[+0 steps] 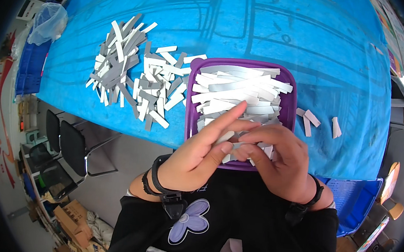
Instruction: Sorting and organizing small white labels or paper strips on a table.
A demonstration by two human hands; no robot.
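My left hand (198, 157) and my right hand (282, 156) meet at the near edge of a purple plastic tub (287, 109). Between the fingertips a small pale strip (226, 137) shows; the fingers partly hide it. The left thumb presses toward the fingers, with the index stretched out over the tub. On the right side, thumb and index are pinched together. White and grey strips (232, 87) lie heaped inside the tub, mostly crosswise. Both wrists wear black bands.
A loose pile of white and grey strips (121, 61) spreads over the blue table cover (174, 8) left of the tub. A few folded strips (308, 121) lie to its right. Blue crates (351, 206) and black chairs (72, 148) stand beside the table.
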